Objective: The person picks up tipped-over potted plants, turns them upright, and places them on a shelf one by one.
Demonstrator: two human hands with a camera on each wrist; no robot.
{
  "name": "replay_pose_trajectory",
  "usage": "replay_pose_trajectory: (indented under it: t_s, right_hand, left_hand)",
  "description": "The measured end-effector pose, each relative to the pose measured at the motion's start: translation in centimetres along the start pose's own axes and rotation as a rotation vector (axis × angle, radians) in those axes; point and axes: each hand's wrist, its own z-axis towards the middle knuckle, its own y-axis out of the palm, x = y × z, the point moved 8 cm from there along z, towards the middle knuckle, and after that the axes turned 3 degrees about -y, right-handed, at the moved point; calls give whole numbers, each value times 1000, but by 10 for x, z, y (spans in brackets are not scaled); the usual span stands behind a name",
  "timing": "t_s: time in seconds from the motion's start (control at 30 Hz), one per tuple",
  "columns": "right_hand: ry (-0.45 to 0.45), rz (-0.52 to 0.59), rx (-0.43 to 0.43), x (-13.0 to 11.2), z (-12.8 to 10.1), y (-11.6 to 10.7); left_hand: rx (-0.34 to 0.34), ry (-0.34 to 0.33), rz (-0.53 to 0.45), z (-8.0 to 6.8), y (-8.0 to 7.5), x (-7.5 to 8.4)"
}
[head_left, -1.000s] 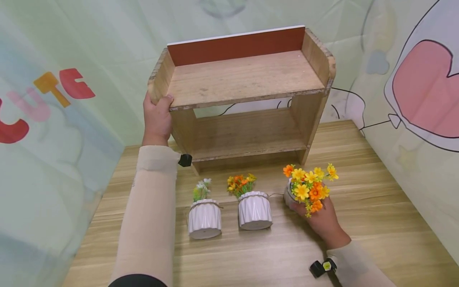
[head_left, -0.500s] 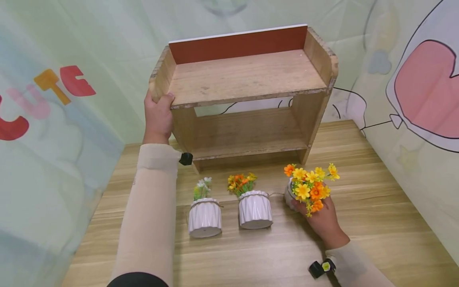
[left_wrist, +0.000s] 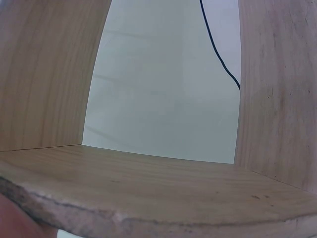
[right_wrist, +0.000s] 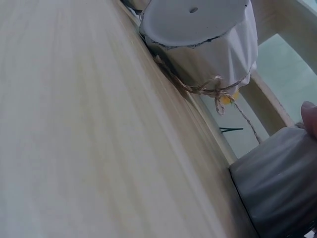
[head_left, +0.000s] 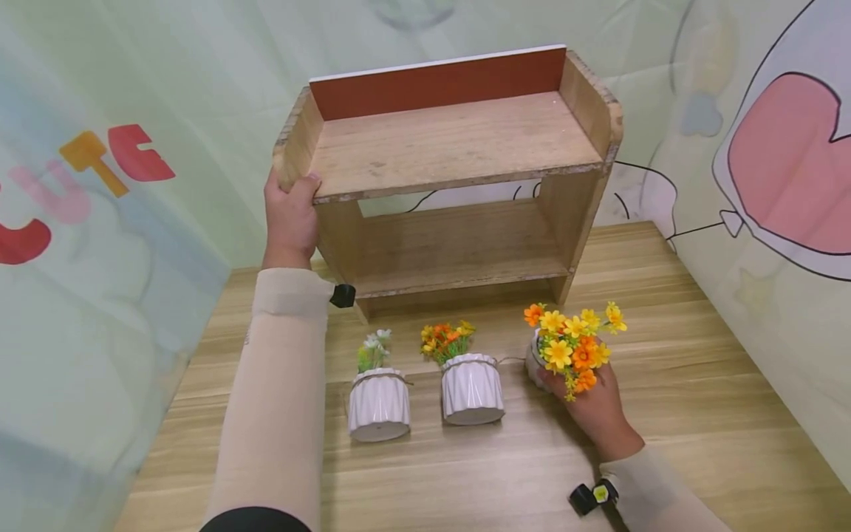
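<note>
Wall cloth reads "CUTE" (head_left: 100, 166). Left hand (head_left: 290, 218) grips left edge of wood shelf (head_left: 452, 177), at table back. Right hand (head_left: 592, 403) clamps flower pot (head_left: 565, 351), w/ free table (head_left: 698, 384) to its right.

I am looking at what seems a staged corner rather than a lived-in room. Pale green printed fabric backdrops (head_left: 199, 66) are hanging on both sides, creased, carrying cartoon letters reading "CUTE" (head_left: 86, 174) and a big pink heart shape (head_left: 784, 162). A light wood-grain table (head_left: 698, 384) is filling the floor of the view, bearing a small two-tier unfinished wooden shelf (head_left: 452, 140) and white ribbed ceramic pots of artificial flowers (head_left: 472, 388). It is reading as a decorated recording booth.
</note>
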Motion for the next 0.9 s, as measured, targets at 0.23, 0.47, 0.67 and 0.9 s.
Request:
replay_pose_trajectory:
  t_s: [0.23, 0.47, 0.67, 0.9]
  right_hand:
    - [58, -41, 18, 2, -2, 0]
    - [98, -37, 28, -2, -5, -1]
    - [94, -54, 34, -4, -4, -1]
    - [98, -28, 53, 1, -6, -2]
  left_hand:
    - [-3, -3, -1, 0, 0, -1]
    - [-9, -12, 17, 0, 0, -1]
    - [-6, 10, 2, 0, 0, 1]
    - [-6, 4, 14, -1, 0, 0]
